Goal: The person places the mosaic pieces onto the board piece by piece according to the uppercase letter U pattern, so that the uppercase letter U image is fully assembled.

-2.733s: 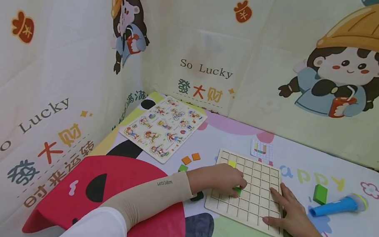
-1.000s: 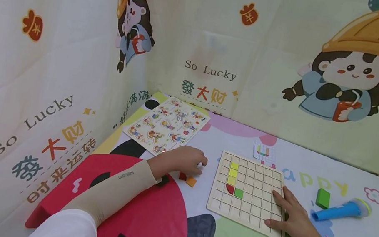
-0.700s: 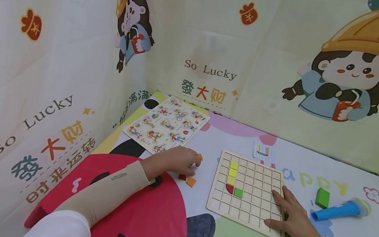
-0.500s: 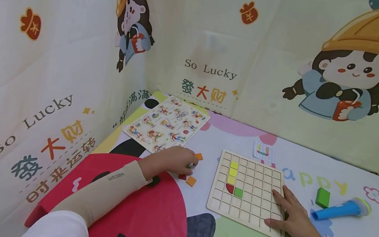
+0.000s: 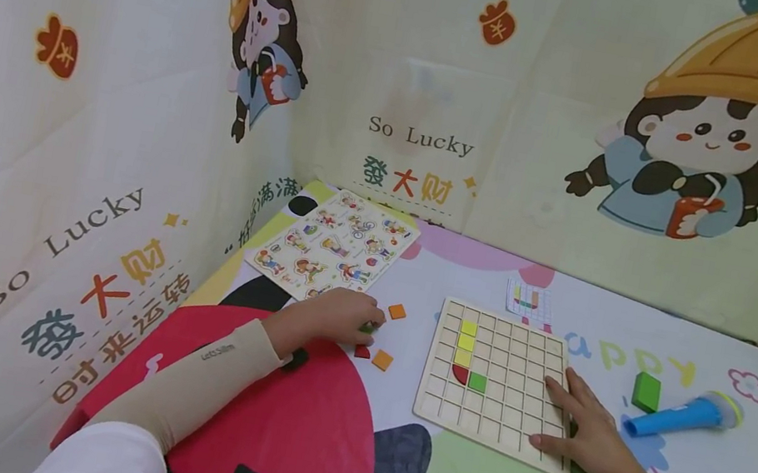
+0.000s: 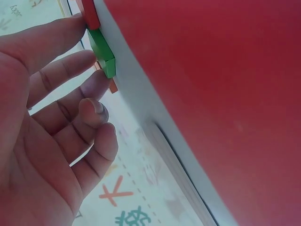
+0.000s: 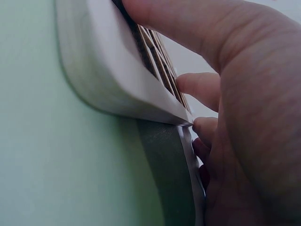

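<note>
Left hand (image 5: pixel 335 315), moved leftward, pinches a green tile (image 6: pixel 101 50); outspread right hand (image 5: pixel 590 440) touches the board (image 5: pixel 511 391).

From my head, the widest view looks forward and down, taking in the desk (image 5: pixel 610 307) and the printed curtain (image 5: pixel 350 54) behind it. At my left wrist, a close, tilted view looks past my left hand (image 5: pixel 337 315) to the green tile (image 6: pixel 101 51); the head view shares both. My right wrist's camera, also close and turned sideways, shares my right hand (image 5: pixel 588 434) and the wooden grid board (image 5: pixel 505 415) with the head view.
</note>
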A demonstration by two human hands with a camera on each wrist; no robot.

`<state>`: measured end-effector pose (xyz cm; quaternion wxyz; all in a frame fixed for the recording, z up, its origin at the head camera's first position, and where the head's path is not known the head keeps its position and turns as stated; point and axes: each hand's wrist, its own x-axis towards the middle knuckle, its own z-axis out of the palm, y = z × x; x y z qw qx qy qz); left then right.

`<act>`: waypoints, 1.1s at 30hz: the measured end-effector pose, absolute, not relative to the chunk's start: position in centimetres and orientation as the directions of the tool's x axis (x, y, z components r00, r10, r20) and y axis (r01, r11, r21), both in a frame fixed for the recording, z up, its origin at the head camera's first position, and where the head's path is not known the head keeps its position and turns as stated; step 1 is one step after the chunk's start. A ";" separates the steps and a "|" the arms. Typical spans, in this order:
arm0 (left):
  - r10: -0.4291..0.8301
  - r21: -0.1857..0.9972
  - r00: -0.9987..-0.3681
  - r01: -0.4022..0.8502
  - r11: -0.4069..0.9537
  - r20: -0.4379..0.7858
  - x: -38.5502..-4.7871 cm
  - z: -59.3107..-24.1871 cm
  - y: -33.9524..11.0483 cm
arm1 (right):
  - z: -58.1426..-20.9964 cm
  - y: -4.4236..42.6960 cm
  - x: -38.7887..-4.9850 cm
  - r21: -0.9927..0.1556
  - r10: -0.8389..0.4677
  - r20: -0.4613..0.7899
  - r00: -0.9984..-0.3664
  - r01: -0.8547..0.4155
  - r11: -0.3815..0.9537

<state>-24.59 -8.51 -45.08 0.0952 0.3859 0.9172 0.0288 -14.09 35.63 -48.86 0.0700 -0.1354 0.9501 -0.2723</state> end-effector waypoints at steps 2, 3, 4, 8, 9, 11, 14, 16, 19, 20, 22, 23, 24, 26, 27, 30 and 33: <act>0.703 0.135 -0.694 0.690 0.711 -0.156 -24.5 -44.9 -8.8 | -48.9 35.6 -14.1 -0.537 -0.296 -0.058 -0.953 -0.220 0.814; 0.698 0.134 -0.698 0.686 0.716 -0.159 -24.5 -44.9 -9.0 | -48.9 35.6 -14.1 -0.538 -0.297 -0.058 -0.953 -0.221 0.814; 0.694 0.135 -0.702 0.681 0.720 -0.161 -24.4 -44.8 -9.1 | -48.9 35.6 -14.1 -0.538 -0.298 -0.057 -0.953 -0.222 0.813; 0.680 0.140 -0.713 0.666 0.733 -0.167 -24.3 -44.3 -9.7 | -48.8 35.7 -14.2 -0.540 -0.304 -0.049 -0.951 -0.231 0.809; 0.675 0.133 -0.718 0.662 0.737 -0.169 -24.3 -44.3 -9.8 | -48.8 35.7 -14.2 -0.540 -0.305 -0.046 -0.951 -0.234 0.809; 0.668 0.130 -0.725 0.655 0.744 -0.170 -24.3 -44.2 -10.1 | -48.8 35.7 -14.2 -0.539 -0.307 -0.042 -0.951 -0.237 0.808; 0.657 0.134 -0.733 0.644 0.754 -0.175 -24.3 -44.3 -10.6 | -48.8 35.7 -14.2 -0.538 -0.306 -0.041 -0.951 -0.237 0.809; 0.652 0.146 -0.737 0.635 0.758 -0.177 -24.3 -44.4 -10.9 | -48.8 35.7 -14.2 -0.537 -0.304 -0.046 -0.952 -0.233 0.811; 0.644 0.165 -0.744 0.623 0.765 -0.177 -24.3 -44.5 -11.2 | -48.9 35.7 -14.2 -0.538 -0.303 -0.048 -0.952 -0.231 0.811; 0.643 0.169 -0.746 0.620 0.766 -0.177 -24.3 -44.5 -11.2 | -48.9 35.7 -14.2 -0.538 -0.302 -0.048 -0.952 -0.230 0.811; 0.643 0.169 -0.746 0.620 0.766 -0.176 -24.3 -44.5 -11.3 | -48.8 35.7 -14.2 -0.539 -0.300 -0.049 -0.953 -0.228 0.811; 0.643 0.170 -0.745 0.620 0.766 -0.177 -24.4 -44.5 -11.3 | -48.8 35.7 -14.2 -0.540 -0.300 -0.051 -0.953 -0.227 0.811; 0.644 0.176 -0.744 0.620 0.765 -0.178 -24.4 -44.5 -11.3 | -48.8 35.7 -14.2 -0.541 -0.299 -0.054 -0.953 -0.224 0.811; 0.648 0.177 -0.741 0.624 0.762 -0.178 -24.4 -44.5 -11.3 | -48.8 35.7 -14.1 -0.542 -0.297 -0.058 -0.953 -0.220 0.811; 0.649 0.178 -0.740 0.624 0.760 -0.178 -24.4 -44.6 -11.3 | -48.8 35.7 -14.1 -0.543 -0.296 -0.060 -0.953 -0.218 0.811; 0.653 0.177 -0.737 0.629 0.757 -0.176 -24.5 -44.7 -11.3 | -48.8 35.7 -14.1 -0.545 -0.296 -0.062 -0.953 -0.216 0.810; 0.654 0.176 -0.735 0.631 0.756 -0.177 -24.6 -44.8 -11.2 | -48.9 35.7 -14.1 -0.543 -0.296 -0.063 -0.953 -0.216 0.811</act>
